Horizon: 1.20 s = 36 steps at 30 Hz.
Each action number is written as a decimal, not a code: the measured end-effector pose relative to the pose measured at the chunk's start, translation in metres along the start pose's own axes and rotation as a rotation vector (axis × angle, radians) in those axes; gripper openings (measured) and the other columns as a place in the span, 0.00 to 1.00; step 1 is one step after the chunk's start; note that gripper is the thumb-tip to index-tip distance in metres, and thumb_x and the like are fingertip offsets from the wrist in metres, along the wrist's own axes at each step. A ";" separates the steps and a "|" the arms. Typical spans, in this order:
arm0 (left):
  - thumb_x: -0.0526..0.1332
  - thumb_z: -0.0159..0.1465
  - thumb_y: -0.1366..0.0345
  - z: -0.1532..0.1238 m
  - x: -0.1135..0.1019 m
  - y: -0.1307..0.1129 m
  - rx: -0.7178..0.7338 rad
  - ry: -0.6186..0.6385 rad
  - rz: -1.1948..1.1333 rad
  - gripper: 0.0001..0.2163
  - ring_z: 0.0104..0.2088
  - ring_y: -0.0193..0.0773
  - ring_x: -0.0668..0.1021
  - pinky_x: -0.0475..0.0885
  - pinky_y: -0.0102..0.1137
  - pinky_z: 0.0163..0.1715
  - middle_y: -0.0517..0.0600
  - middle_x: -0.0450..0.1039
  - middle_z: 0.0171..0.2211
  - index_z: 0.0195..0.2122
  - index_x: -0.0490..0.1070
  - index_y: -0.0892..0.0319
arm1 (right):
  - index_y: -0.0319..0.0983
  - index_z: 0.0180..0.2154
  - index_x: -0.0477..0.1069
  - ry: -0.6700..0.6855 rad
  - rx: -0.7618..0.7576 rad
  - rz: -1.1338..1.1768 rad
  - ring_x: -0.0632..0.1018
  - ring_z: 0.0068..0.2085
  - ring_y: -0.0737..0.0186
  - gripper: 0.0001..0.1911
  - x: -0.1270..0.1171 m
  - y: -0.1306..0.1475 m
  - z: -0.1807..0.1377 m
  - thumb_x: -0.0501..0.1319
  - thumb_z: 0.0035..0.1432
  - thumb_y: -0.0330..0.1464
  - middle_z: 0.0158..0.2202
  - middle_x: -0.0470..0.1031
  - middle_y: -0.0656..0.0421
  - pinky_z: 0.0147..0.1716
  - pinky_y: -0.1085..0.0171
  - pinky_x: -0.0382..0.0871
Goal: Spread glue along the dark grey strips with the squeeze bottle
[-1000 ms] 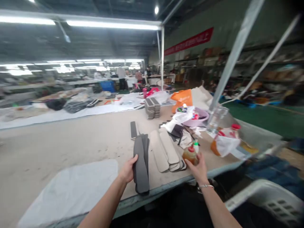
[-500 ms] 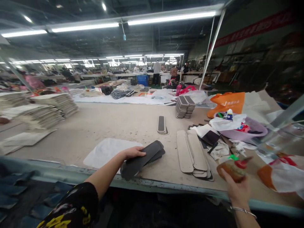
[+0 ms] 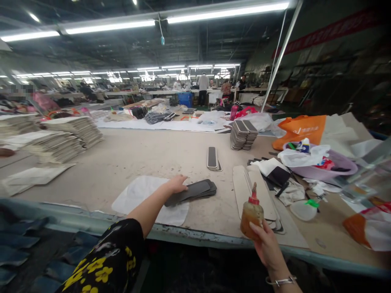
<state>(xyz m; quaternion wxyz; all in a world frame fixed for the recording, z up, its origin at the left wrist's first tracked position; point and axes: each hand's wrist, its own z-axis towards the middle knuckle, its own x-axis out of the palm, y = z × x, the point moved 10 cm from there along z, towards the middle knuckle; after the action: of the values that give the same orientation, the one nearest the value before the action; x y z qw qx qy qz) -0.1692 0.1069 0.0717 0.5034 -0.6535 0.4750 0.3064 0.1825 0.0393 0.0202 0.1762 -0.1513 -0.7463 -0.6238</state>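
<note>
My left hand (image 3: 176, 185) grips one end of a small stack of dark grey elongated pads (image 3: 195, 190) that lies flat on the beige table, partly over a white cloth (image 3: 142, 193). My right hand (image 3: 265, 243) holds up a squeeze bottle of amber liquid with a red nozzle (image 3: 252, 211) near the table's front edge. Just behind the bottle lie several beige elongated pads (image 3: 244, 188). A single dark pad stack (image 3: 212, 158) rests farther back.
A pink basin (image 3: 339, 171) with bags, an orange bag (image 3: 301, 129) and a plastic lid with green cap (image 3: 304, 209) sit at right. A tall stack of grey pads (image 3: 243, 135) stands behind. Piles of flat sheets (image 3: 61, 138) are at left. People work far behind.
My left hand has laid the dark pads flatter and pushed them further onto the table. My right hand has lifted the bottle upright and brought it left in front of the beige pads.
</note>
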 end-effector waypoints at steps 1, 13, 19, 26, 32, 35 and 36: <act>0.61 0.56 0.58 -0.007 0.004 0.002 0.011 -0.029 0.023 0.34 0.63 0.51 0.58 0.53 0.41 0.60 0.62 0.53 0.63 0.62 0.54 0.63 | 0.47 0.50 0.71 0.009 0.023 0.011 0.74 0.47 0.58 0.27 -0.001 -0.005 0.000 0.70 0.46 0.36 0.46 0.75 0.59 0.44 0.64 0.70; 0.59 0.53 0.53 -0.006 0.045 0.016 0.186 -0.122 0.241 0.38 0.55 0.50 0.68 0.62 0.37 0.55 0.61 0.62 0.57 0.63 0.51 0.64 | 0.45 0.48 0.71 0.094 -0.024 0.193 0.75 0.40 0.61 0.26 0.015 0.005 0.003 0.69 0.44 0.32 0.43 0.76 0.61 0.38 0.66 0.67; 0.58 0.49 0.51 0.037 0.045 0.023 0.246 -0.127 0.177 0.34 0.47 0.53 0.74 0.67 0.39 0.48 0.54 0.73 0.45 0.57 0.60 0.56 | 0.42 0.45 0.73 0.055 -0.140 0.166 0.75 0.41 0.57 0.25 0.014 0.020 0.009 0.68 0.40 0.32 0.40 0.76 0.60 0.43 0.61 0.67; 0.56 0.49 0.49 0.043 0.024 0.027 0.198 -0.162 0.233 0.30 0.47 0.50 0.74 0.66 0.41 0.48 0.41 0.73 0.46 0.55 0.61 0.46 | 0.42 0.44 0.73 0.056 -0.114 0.157 0.75 0.42 0.55 0.25 0.015 0.020 0.004 0.68 0.40 0.32 0.42 0.76 0.59 0.43 0.60 0.66; 0.59 0.56 0.55 0.001 0.007 0.004 0.191 -0.160 0.269 0.24 0.57 0.49 0.67 0.62 0.33 0.56 0.58 0.63 0.58 0.52 0.69 0.62 | 0.45 0.48 0.71 0.055 -0.012 0.151 0.75 0.43 0.59 0.25 0.006 0.004 0.005 0.69 0.46 0.34 0.43 0.76 0.60 0.41 0.64 0.67; 0.53 0.62 0.58 -0.008 0.004 0.004 0.200 -0.193 0.250 0.16 0.52 0.43 0.72 0.64 0.30 0.54 0.54 0.70 0.52 0.44 0.75 0.59 | 0.44 0.47 0.72 0.032 0.019 0.123 0.75 0.44 0.57 0.26 -0.001 -0.003 0.010 0.71 0.44 0.35 0.43 0.76 0.58 0.41 0.63 0.67; 0.52 0.64 0.59 -0.011 0.001 0.005 0.189 -0.215 0.245 0.15 0.51 0.41 0.73 0.64 0.30 0.54 0.53 0.71 0.51 0.43 0.75 0.58 | 0.44 0.47 0.72 0.025 0.023 0.121 0.75 0.44 0.57 0.26 -0.002 -0.003 0.010 0.71 0.44 0.36 0.44 0.76 0.58 0.41 0.63 0.68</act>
<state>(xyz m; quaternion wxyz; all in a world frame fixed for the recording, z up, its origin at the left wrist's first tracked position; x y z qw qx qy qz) -0.1745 0.0960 0.0718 0.5693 -0.5042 0.5212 0.3874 0.1819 0.0485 0.0147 0.2248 -0.1862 -0.7407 -0.6051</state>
